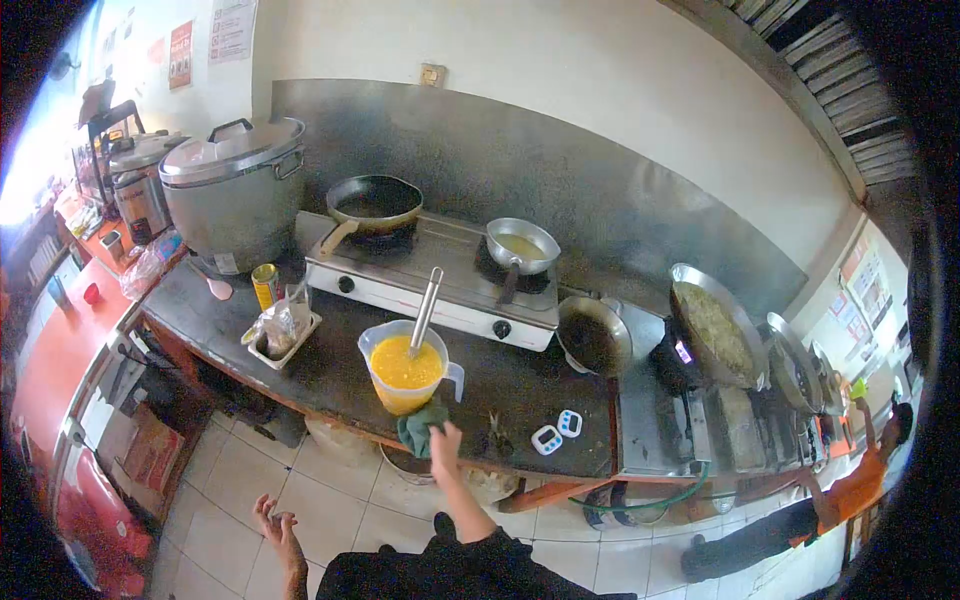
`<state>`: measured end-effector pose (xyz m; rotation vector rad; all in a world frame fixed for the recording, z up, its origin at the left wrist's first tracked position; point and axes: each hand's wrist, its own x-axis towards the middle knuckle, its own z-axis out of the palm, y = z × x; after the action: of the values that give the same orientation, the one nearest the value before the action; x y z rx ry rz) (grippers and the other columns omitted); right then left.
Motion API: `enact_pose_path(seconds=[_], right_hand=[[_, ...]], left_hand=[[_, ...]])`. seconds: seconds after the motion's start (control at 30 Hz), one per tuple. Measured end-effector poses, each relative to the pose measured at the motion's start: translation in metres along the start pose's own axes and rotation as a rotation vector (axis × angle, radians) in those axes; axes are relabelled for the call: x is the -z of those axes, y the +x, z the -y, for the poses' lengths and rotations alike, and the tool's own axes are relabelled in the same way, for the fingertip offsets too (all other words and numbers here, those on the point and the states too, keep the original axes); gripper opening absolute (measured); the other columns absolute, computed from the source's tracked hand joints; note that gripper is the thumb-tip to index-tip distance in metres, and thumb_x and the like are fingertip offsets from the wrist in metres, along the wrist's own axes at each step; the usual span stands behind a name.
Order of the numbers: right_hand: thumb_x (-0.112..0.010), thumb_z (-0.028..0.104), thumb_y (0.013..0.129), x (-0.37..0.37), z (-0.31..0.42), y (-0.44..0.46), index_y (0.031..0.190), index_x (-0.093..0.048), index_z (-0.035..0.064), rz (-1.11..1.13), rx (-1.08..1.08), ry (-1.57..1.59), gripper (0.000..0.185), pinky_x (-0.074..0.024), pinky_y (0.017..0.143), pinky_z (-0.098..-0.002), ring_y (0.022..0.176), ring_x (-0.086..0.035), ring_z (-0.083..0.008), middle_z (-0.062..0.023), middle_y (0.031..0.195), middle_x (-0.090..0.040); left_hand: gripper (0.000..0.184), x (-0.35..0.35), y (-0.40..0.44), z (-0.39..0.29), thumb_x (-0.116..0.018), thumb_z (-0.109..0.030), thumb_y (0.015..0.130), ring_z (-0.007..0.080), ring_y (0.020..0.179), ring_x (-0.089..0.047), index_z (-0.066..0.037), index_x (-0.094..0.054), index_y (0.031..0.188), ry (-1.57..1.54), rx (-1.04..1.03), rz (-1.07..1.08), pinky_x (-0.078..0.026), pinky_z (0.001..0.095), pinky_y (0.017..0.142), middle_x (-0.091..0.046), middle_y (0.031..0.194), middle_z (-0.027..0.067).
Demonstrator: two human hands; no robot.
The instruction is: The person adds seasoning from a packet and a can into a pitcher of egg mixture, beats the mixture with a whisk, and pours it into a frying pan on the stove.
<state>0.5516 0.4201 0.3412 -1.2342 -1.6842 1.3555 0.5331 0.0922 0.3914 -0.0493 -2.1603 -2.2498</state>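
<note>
My right hand [446,455] is closed on a dark green cloth [423,428] at the front edge of the dark counter. Just behind the cloth stands a clear plastic measuring jug [450,378] filled with yellow-orange liquid, likely beaten egg. A whisk [427,312] leans upright in the jug, its metal handle sticking out above the rim. My left hand [280,525] hangs low over the tiled floor, away from the counter. Its fingers are apart and slightly curled, and I see nothing in it.
Behind the jug, a two-burner stove [430,290] carries a frying pan [375,205] and a small saucepan [522,245]. A large rice cooker [235,195] stands left; two timers [547,440] lie right. Beyond are woks [712,325] and a person in orange [855,490].
</note>
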Motion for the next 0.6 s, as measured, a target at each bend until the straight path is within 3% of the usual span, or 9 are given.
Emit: enact_pose_path(seconds=[0.07,0.1,0.2,0.23,0.3,0.37,0.43,0.53,0.6], right_hand=[[-0.055,0.003,0.074,0.038,-0.003,0.028,0.085,-0.059,0.0028,0.159,-0.096,0.524,0.011,-0.0446,0.064,-0.0303,0.071,-0.055,-0.0187,-0.0049,0.079,-0.058],[-0.056,0.001,0.072,0.054,-0.004,0.048,0.076,-0.056,0.0063,0.127,-0.092,0.577,0.007,-0.043,0.059,-0.0282,0.069,-0.055,-0.0163,-0.0039,0.075,-0.056],[-0.06,-0.001,0.068,0.117,0.028,0.095,0.075,-0.055,0.0054,-0.077,0.886,-0.596,0.01,-0.0454,0.062,-0.0313,0.073,-0.056,-0.0184,-0.0045,0.077,-0.059],[-0.059,0.0,0.069,0.127,0.047,0.109,0.078,-0.056,0.0053,-0.115,0.858,-0.529,0.011,-0.045,0.066,-0.0312,0.076,-0.056,-0.0182,-0.0045,0.08,-0.059],[-0.059,0.001,0.071,0.148,0.113,0.126,0.084,-0.057,0.0052,0.067,0.199,0.636,0.014,-0.0442,0.073,-0.0309,0.081,-0.055,-0.0177,-0.0046,0.085,-0.058],[-0.059,0.003,0.072,0.167,0.151,0.15,0.086,-0.059,0.0053,-0.051,0.099,0.831,0.014,-0.0425,0.076,-0.0302,0.079,-0.053,-0.0162,-0.0044,0.086,-0.058],[-0.059,0.005,0.074,0.188,0.156,0.183,0.085,-0.059,0.0036,0.112,0.2,0.585,0.012,-0.0429,0.071,-0.0313,0.073,-0.053,-0.0163,-0.0051,0.079,-0.057],[-0.061,0.013,0.074,0.184,0.101,0.237,0.086,-0.059,0.0007,0.179,0.307,-0.271,0.017,-0.0433,0.065,-0.0339,0.068,-0.053,-0.017,-0.0101,0.075,-0.057],[-0.067,0.029,0.07,0.173,0.112,0.213,0.1,-0.058,-0.0046,0.366,0.409,-0.851,0.046,-0.0447,0.081,-0.0409,0.092,-0.059,-0.0364,-0.0273,0.095,-0.061]], left_hand=[[0.053,-0.006,0.002,0.004,-0.051,-0.006,0.078,0.0107,0.075,-0.048,-0.008,-0.035,0.129,-0.017,0.019,0.023,-0.042,0.0257,0.068,-0.043,0.112,0.0062],[0.053,-0.008,0.001,0.006,-0.051,-0.006,0.078,0.0107,0.075,-0.048,-0.009,-0.035,0.129,-0.021,0.033,0.032,-0.042,0.0255,0.067,-0.043,0.113,0.0062],[0.052,-0.025,0.001,0.009,-0.051,-0.005,0.078,0.0107,0.075,-0.048,-0.009,-0.036,0.128,-0.067,0.011,0.02,-0.041,0.0252,0.067,-0.043,0.113,0.0067],[0.052,-0.03,0.0,0.005,-0.051,-0.005,0.078,0.0107,0.075,-0.048,-0.009,-0.036,0.128,-0.069,0.02,0.008,-0.041,0.0251,0.067,-0.043,0.114,0.0068],[0.051,-0.046,-0.001,-0.005,-0.05,-0.005,0.078,0.0107,0.076,-0.047,-0.009,-0.036,0.127,-0.077,0.031,-0.02,-0.041,0.0249,0.068,-0.043,0.114,0.0069],[0.05,-0.059,-0.003,-0.009,-0.05,-0.004,0.078,0.0108,0.076,-0.047,-0.009,-0.036,0.127,-0.088,0.039,-0.036,-0.041,0.025,0.069,-0.043,0.114,0.0068],[0.049,-0.076,-0.005,-0.012,-0.049,-0.004,0.079,0.0112,0.076,-0.047,-0.008,-0.037,0.126,-0.103,0.036,-0.049,-0.041,0.0253,0.069,-0.043,0.113,0.0068],[0.046,-0.111,-0.013,-0.013,-0.049,-0.004,0.081,0.0123,0.08,-0.048,-0.008,-0.038,0.125,-0.133,0.027,0.001,-0.042,0.026,0.072,-0.044,0.114,0.0073],[0.045,-0.142,-0.017,-0.011,-0.048,-0.004,0.081,0.0131,0.084,-0.048,-0.007,-0.039,0.125,-0.161,0.023,0.111,-0.042,0.0266,0.075,-0.045,0.115,0.0079]])
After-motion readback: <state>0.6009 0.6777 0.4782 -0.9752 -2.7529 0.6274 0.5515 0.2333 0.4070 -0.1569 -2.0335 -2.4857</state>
